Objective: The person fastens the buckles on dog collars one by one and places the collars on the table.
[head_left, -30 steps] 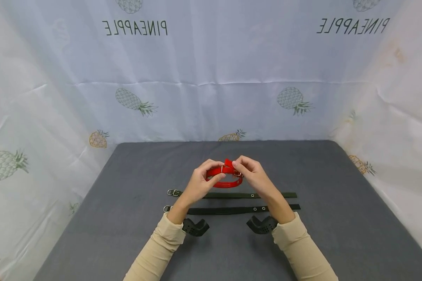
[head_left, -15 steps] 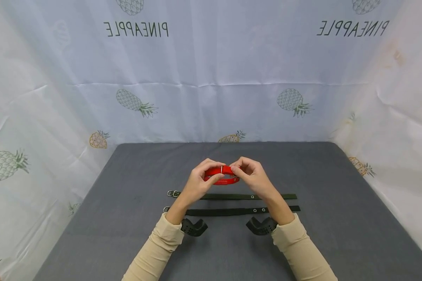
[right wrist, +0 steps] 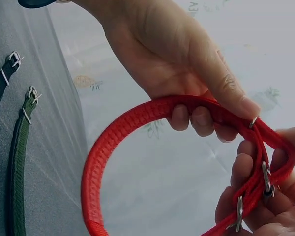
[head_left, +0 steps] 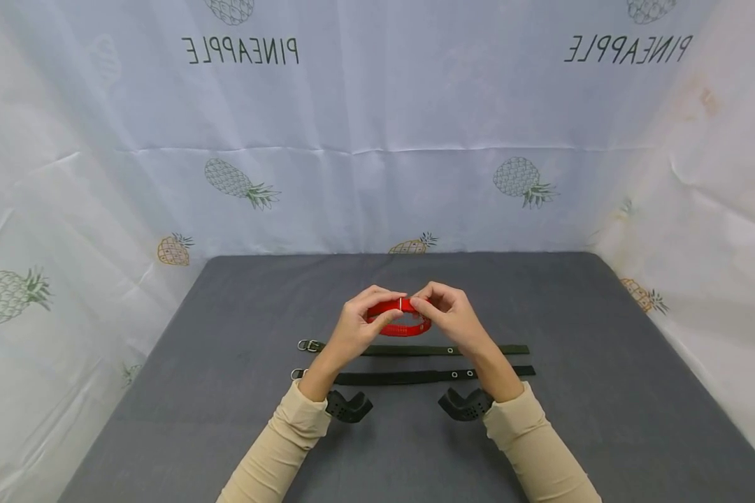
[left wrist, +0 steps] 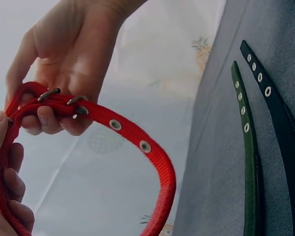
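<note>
Both hands hold a red buckled collar (head_left: pixel 405 330) up above the table, formed into a closed ring. My left hand (head_left: pixel 356 323) pinches it between thumb and fingers, with the thumb tip at a metal keeper loop (right wrist: pixel 253 121) in the right wrist view. My right hand (head_left: pixel 451 314) grips the strap by the buckle (right wrist: pixel 267 181), where the strap bulges out in a small bent loop (right wrist: pixel 288 156). Metal eyelets (left wrist: pixel 145 146) show along the strap in the left wrist view. Fingers partly hide the strap's free end.
Under the hands, a green collar (head_left: pixel 409 351) and a black collar (head_left: pixel 403 378) lie stretched out parallel on the grey table (head_left: pixel 226 433), buckles to the left. A pineapple-print curtain (head_left: pixel 377 202) surrounds the table's back and sides.
The red strap end that stuck up by the right thumb a second ago no longer rises above the fingers. The right hand has shifted slightly left, closer to the left hand. Both hands keep their hold.
</note>
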Motion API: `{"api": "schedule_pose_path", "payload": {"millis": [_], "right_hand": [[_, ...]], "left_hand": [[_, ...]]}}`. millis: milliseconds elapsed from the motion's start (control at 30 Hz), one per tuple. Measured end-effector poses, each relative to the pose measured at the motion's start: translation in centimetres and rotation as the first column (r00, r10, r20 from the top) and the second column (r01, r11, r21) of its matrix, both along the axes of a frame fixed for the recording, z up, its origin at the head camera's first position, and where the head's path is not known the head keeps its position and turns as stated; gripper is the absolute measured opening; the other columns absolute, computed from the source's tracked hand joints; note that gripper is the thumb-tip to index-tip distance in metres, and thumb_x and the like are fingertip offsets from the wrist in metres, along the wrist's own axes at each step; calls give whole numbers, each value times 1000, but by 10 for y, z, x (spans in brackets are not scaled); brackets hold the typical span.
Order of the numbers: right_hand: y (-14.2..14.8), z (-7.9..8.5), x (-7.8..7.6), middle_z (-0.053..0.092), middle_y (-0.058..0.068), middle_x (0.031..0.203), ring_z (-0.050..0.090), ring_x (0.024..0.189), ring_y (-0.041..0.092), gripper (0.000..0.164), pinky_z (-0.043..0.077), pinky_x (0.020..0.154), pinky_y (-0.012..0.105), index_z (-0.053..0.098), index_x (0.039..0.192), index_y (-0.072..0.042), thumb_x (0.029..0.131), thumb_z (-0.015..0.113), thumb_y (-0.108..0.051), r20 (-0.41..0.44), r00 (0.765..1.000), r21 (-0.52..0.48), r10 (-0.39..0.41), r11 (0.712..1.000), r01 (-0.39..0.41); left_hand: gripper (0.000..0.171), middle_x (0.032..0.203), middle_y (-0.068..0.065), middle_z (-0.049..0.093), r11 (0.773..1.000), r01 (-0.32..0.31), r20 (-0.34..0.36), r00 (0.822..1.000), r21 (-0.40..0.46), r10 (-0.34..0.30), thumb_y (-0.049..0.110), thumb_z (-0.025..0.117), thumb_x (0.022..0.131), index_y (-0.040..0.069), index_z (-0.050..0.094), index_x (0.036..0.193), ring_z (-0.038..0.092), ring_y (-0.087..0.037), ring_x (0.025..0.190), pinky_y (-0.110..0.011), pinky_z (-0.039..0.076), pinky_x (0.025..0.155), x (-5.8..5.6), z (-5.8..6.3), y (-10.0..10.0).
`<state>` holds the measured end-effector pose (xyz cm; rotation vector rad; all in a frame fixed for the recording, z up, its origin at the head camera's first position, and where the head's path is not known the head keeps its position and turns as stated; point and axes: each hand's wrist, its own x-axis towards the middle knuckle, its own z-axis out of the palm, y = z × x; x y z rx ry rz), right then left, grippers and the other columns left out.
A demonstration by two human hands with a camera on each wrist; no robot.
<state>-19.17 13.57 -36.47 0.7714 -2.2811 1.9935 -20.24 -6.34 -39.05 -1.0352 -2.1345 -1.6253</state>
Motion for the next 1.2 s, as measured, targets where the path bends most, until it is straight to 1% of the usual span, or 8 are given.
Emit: {"api": "schedule_pose_path", "payload": {"millis": [133,267,467,600,767,900,1033,1200], "right_hand": [[4,-3,-2,63,-8,80,60,73,12,19,52,73,28,54,98,0,100,53,-19,75,997,0,8,1000,-8],[12,-7,-4,65,-7,85,62,78,16,25,52,83,32,55,109,-6,103,45,-28,168,984,-12,55,998,-54],[18,-13,-6,65,-5,84,56,74,15,29,49,78,29,60,109,-6,104,42,-29,235,961,-34,148,989,-144],[17,-14,-7,60,-5,78,51,71,13,25,47,73,27,60,99,-10,103,43,-28,249,955,-27,161,987,-159],[14,-14,-7,56,-4,76,49,72,12,27,44,70,26,59,96,-5,103,46,-27,248,960,-30,132,991,-128],[12,-14,-6,52,-5,74,45,70,13,23,42,69,26,58,91,-8,102,48,-26,217,969,-29,115,993,-111],[10,-13,-5,48,-2,71,43,67,16,19,40,67,29,59,84,-18,101,51,-23,167,981,-14,102,995,-101],[8,-12,-5,46,1,69,42,66,18,20,39,66,31,58,81,-19,100,52,-21,156,984,-2,92,996,-93]], "left_hand": [[27,102,-17,66,1000,2,1,1000,12,-2,4,67,88,-1,68,114,59,-7,79,-19,54,66,1,0,1],[29,103,-20,66,999,13,50,999,48,-15,8,66,89,-4,66,116,57,-10,76,-15,51,66,1,1,0],[29,105,-26,64,994,27,115,993,103,-39,2,65,89,-8,64,117,57,-3,79,-14,52,70,2,1,-1],[28,103,-25,64,995,27,122,992,101,-39,-1,65,88,-7,64,115,55,0,79,-13,51,69,3,1,-1],[32,102,-24,63,996,29,130,991,88,-40,15,67,90,-5,63,115,56,-5,79,-14,51,70,3,0,-2],[36,101,-23,63,996,41,133,990,76,-51,22,65,91,-4,61,115,56,-8,77,-17,52,68,2,-1,-2],[36,100,-22,62,996,60,138,988,65,-69,22,64,92,-4,61,116,54,-3,76,-19,51,67,4,-1,-2],[32,100,-22,61,996,64,135,988,56,-71,16,64,92,-3,60,117,53,-6,74,-17,49,66,4,-1,-3]]}}
